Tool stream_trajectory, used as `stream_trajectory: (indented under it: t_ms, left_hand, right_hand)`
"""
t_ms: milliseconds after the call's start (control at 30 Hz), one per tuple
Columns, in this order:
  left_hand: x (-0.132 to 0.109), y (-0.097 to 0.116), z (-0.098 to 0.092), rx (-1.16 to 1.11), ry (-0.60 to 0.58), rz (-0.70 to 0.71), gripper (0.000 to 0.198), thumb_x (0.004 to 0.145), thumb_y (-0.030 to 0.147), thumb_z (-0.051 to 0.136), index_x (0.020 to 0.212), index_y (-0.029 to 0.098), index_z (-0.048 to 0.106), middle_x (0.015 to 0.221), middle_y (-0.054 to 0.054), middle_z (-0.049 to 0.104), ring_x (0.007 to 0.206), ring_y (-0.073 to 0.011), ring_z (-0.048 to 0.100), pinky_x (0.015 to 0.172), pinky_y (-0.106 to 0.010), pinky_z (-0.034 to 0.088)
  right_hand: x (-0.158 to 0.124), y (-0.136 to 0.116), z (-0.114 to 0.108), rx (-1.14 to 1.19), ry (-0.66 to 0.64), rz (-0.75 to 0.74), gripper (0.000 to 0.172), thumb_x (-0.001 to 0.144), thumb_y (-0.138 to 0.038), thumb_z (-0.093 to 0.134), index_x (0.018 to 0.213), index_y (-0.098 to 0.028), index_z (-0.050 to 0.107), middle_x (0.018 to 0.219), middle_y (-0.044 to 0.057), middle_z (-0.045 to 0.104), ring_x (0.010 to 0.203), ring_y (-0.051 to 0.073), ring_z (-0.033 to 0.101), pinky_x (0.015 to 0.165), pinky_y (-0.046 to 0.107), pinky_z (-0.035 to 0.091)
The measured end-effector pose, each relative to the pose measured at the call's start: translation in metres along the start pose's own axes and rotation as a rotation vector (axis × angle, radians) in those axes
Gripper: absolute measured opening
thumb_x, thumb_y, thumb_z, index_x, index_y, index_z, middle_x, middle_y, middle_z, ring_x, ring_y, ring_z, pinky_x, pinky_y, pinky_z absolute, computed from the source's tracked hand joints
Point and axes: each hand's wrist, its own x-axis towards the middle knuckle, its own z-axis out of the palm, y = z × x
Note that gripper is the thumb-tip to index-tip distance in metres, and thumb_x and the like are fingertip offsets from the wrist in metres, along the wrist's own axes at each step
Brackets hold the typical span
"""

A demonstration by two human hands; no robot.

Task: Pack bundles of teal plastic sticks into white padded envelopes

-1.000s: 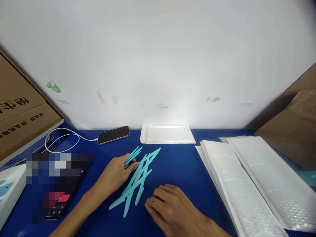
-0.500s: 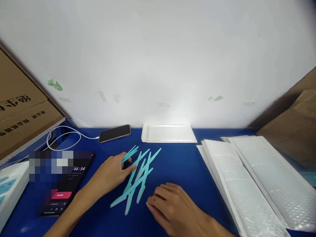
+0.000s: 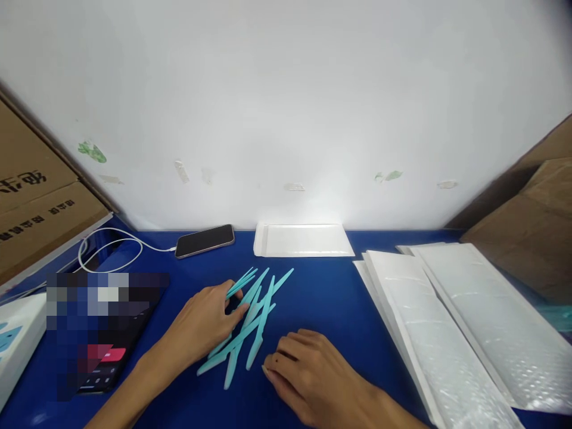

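Observation:
Several slim turquoise plastic sticks lie crossed in a loose pile on the blue table top. My left hand rests at the pile's left side, its fingers pinched on a couple of the turquoise sticks, whose tips poke out past the fingertips. My right hand lies on the table just right of the pile's near end, fingers curled under, with nothing visible in it.
A black phone on a white cable and a flat white envelope lie by the wall. White bubble mailers are stacked at right, beside a cardboard box. A tablet and cardboard box stand at left.
My left hand has shifted slightly against the pile and nudged the sticks a little. My right hand has stayed where it was.

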Motion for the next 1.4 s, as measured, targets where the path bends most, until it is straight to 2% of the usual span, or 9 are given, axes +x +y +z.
stream_trajectory:
  t_ms: [167, 267, 333, 500, 667, 867, 1033, 1233, 1400]
  left_hand:
    - [0.001, -0.005, 0.004, 0.069, -0.014, -0.004, 0.026, 0.095, 0.042, 0.044, 0.076, 0.025, 0.050, 0.074, 0.000, 0.065, 0.066, -0.0217, 0.057, 0.060, -0.033, 0.032]
    - [-0.001, -0.006, 0.002, 0.070, 0.028, 0.027, 0.027, 0.098, 0.044, 0.038, 0.081, 0.025, 0.048, 0.082, -0.003, 0.065, 0.071, -0.0231, 0.059, 0.063, -0.034, 0.033]
    - [-0.002, -0.006, -0.001, -0.010, 0.067, 0.059, 0.026, 0.101, 0.044, 0.033, 0.089, 0.025, 0.047, 0.086, -0.003, 0.065, 0.074, -0.0231, 0.060, 0.065, -0.033, 0.034]
    - [-0.002, -0.005, -0.006, -0.313, 0.112, 0.097, 0.029, 0.102, 0.050, 0.033, 0.091, 0.026, 0.043, 0.069, 0.006, 0.058, 0.054, -0.0159, 0.048, 0.058, -0.030, 0.033]
    - [0.001, -0.009, 0.004, -0.422, 0.099, 0.145, 0.033, 0.103, 0.053, 0.031, 0.087, 0.025, 0.041, 0.065, 0.007, 0.047, 0.059, -0.0156, 0.044, 0.061, -0.030, 0.034]
    - [0.001, -0.005, 0.009, -0.535, 0.084, 0.211, 0.036, 0.104, 0.052, 0.030, 0.084, 0.024, 0.040, 0.069, 0.006, 0.050, 0.066, -0.0146, 0.050, 0.069, -0.030, 0.038]
    - [-0.004, 0.006, 0.009, -0.439, 0.115, 0.119, 0.034, 0.100, 0.055, 0.041, 0.086, 0.025, 0.044, 0.064, 0.008, 0.043, 0.056, -0.0131, 0.039, 0.056, -0.027, 0.032]
    - [-0.001, 0.016, 0.008, -0.265, 0.046, 0.134, 0.031, 0.095, 0.056, 0.050, 0.091, 0.025, 0.054, 0.073, 0.005, 0.063, 0.063, -0.0161, 0.055, 0.060, -0.028, 0.037]
    - [0.000, 0.015, 0.014, -0.161, 0.009, 0.157, 0.026, 0.096, 0.048, 0.049, 0.086, 0.025, 0.055, 0.074, 0.004, 0.066, 0.066, -0.0177, 0.057, 0.062, -0.028, 0.035]
  right_hand:
    - [0.000, -0.001, -0.001, -0.002, -0.012, 0.004, 0.014, 0.100, -0.021, 0.051, 0.093, -0.021, 0.063, 0.081, -0.002, 0.063, 0.067, 0.014, 0.054, 0.067, 0.030, 0.038]
    - [0.000, 0.000, -0.001, 0.003, -0.018, 0.003, 0.014, 0.101, -0.021, 0.051, 0.094, -0.021, 0.063, 0.082, -0.002, 0.063, 0.067, 0.014, 0.053, 0.067, 0.030, 0.037]
    - [-0.001, 0.000, -0.001, 0.006, -0.022, 0.004, 0.013, 0.101, -0.022, 0.051, 0.095, -0.021, 0.063, 0.083, -0.002, 0.063, 0.068, 0.014, 0.053, 0.067, 0.030, 0.037]
    - [-0.001, 0.001, 0.000, 0.004, -0.032, -0.001, 0.013, 0.101, -0.021, 0.051, 0.095, -0.021, 0.063, 0.082, -0.002, 0.063, 0.068, 0.014, 0.053, 0.067, 0.030, 0.037]
    - [0.000, 0.000, 0.000, 0.013, -0.034, 0.008, 0.014, 0.101, -0.022, 0.051, 0.094, -0.021, 0.063, 0.083, -0.002, 0.064, 0.069, 0.014, 0.054, 0.068, 0.030, 0.038]
    - [0.000, 0.000, -0.002, -0.004, -0.055, 0.003, 0.015, 0.101, -0.023, 0.050, 0.094, -0.021, 0.063, 0.082, -0.003, 0.063, 0.068, 0.014, 0.053, 0.067, 0.030, 0.037]
    - [0.000, 0.001, -0.002, -0.011, -0.060, -0.003, 0.015, 0.101, -0.023, 0.049, 0.094, -0.021, 0.062, 0.084, -0.003, 0.063, 0.070, 0.014, 0.054, 0.069, 0.030, 0.038]
    - [0.000, 0.000, -0.003, -0.032, -0.053, -0.010, 0.015, 0.101, -0.023, 0.049, 0.093, -0.021, 0.062, 0.083, -0.002, 0.063, 0.068, 0.014, 0.054, 0.066, 0.031, 0.037]
    - [0.000, 0.000, -0.003, -0.022, -0.059, -0.011, 0.016, 0.101, -0.023, 0.049, 0.094, -0.021, 0.063, 0.083, -0.002, 0.063, 0.067, 0.014, 0.054, 0.066, 0.031, 0.038]
